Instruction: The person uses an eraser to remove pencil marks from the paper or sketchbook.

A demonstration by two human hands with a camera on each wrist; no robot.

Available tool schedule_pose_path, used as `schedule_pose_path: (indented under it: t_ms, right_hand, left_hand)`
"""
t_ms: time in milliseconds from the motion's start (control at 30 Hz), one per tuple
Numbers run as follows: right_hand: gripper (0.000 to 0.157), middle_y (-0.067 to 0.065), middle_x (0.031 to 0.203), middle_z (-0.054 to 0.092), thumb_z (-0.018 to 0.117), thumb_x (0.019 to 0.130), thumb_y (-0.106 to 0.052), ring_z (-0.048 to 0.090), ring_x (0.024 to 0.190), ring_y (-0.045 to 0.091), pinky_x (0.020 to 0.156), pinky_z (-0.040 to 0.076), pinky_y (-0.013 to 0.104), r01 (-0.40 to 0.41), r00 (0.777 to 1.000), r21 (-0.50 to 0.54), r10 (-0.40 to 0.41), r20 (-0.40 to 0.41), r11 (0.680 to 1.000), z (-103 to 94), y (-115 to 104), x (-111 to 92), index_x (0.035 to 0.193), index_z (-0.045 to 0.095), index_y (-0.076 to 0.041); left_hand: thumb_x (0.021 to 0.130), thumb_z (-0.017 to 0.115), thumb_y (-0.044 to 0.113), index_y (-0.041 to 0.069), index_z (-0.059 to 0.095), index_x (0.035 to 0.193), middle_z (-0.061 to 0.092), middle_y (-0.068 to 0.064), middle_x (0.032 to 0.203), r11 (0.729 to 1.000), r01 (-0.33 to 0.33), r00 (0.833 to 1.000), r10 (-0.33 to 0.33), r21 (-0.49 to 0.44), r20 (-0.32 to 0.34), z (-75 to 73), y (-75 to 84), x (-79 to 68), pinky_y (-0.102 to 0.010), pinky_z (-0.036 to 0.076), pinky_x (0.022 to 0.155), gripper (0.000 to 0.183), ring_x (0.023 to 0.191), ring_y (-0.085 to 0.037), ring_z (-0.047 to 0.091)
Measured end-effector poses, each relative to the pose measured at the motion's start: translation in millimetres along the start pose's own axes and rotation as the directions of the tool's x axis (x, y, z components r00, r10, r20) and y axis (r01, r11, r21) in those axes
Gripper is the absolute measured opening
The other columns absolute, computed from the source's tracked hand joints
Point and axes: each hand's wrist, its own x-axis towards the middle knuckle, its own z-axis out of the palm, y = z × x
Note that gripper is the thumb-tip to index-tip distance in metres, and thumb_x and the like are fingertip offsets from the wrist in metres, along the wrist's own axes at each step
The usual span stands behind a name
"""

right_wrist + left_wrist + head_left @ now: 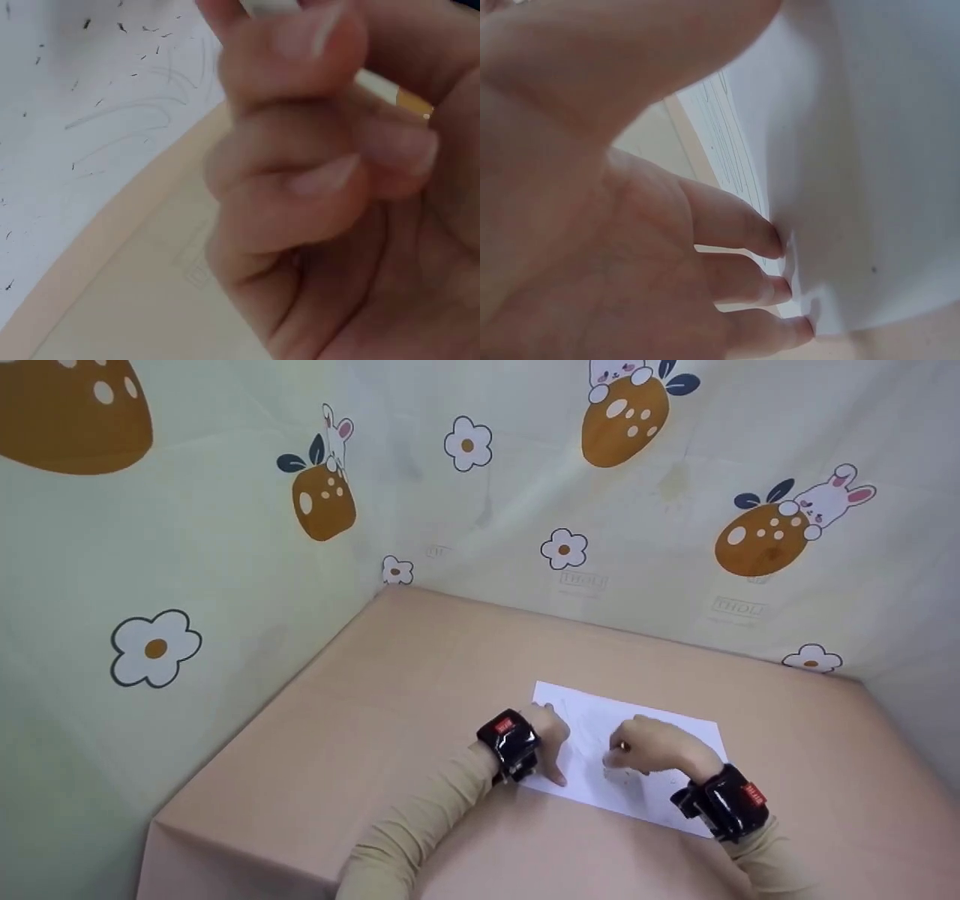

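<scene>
A white sheet of paper (585, 771) lies on the table, with faint pencil lines (124, 112) and scattered dark eraser crumbs (86, 25) on it. My left hand (551, 731) rests on the sheet's left part, its fingers spread and fingertips touching the paper in the left wrist view. Over the middle of the sheet, my right hand (652, 744) has its fingers curled and pinches a white eraser (616, 759), mostly hidden by the fingers. A thin white stick with an orange end (391, 90) also lies within that grip; its other end is hidden.
A pinkish-tan cloth covers the table (360, 697). Hanging curtains (240, 562) with rabbits, orange fruit and flowers stand along the back and left sides. The table's front left corner (155, 821) drops away. Both wrists wear black camera bands (510, 742).
</scene>
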Motion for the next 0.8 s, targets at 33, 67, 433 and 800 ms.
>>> schedule_pose_path:
  t_ms: [33,67,433,800]
  right_hand:
    - [0.017,-0.006,0.050,0.052,0.063,0.084,-0.017,0.046,0.046,0.005,0.047,0.038,0.020,0.018,0.999,0.016,-0.018,-0.037,1.000,-0.8,0,3,0.070,0.068,-0.008]
    - [0.019,-0.005,0.052,0.054,0.062,0.086,-0.017,0.048,0.047,0.006,0.048,0.039,0.020,0.027,0.997,0.035,-0.025,-0.067,0.999,-1.0,-2,7,0.071,0.068,-0.007]
    - [0.017,-0.004,0.054,0.039,0.063,0.074,-0.004,0.036,0.052,0.012,0.045,0.028,0.023,0.066,0.969,-0.177,-0.106,-0.223,0.982,21.1,-10,47,0.059,0.057,-0.004]
    - [0.018,-0.008,0.048,0.040,0.061,0.073,-0.003,0.035,0.045,0.006,0.043,0.025,0.017,0.085,0.980,-0.088,-0.099,-0.172,0.992,17.3,-11,48,0.055,0.058,-0.005]
  left_hand:
    - [0.069,0.075,0.060,0.010,0.066,0.086,0.067,-0.006,0.102,1.000,-0.003,1.000,0.003,-0.004,-0.003,-0.3,-0.5,-0.6,-0.031,0.049,0.072,0.054,0.087,-0.016,0.052]
    - [0.069,0.075,0.060,0.010,0.065,0.085,0.067,-0.005,0.096,1.000,-0.011,1.000,0.011,-0.002,-0.012,-0.5,-0.9,-1.6,-0.030,0.047,0.069,0.053,0.084,-0.016,0.050]
    - [0.069,0.076,0.059,0.012,0.064,0.090,0.059,0.001,0.079,0.998,0.009,0.999,-0.012,-0.054,-0.052,1.4,-0.1,-7.4,-0.025,0.042,0.064,0.052,0.081,-0.015,0.051]
    - [0.069,0.077,0.058,0.012,0.062,0.084,0.044,0.007,0.064,0.998,-0.047,0.995,0.043,-0.032,-0.091,4.1,-2.6,-10.1,-0.025,0.038,0.066,0.050,0.072,-0.012,0.044]
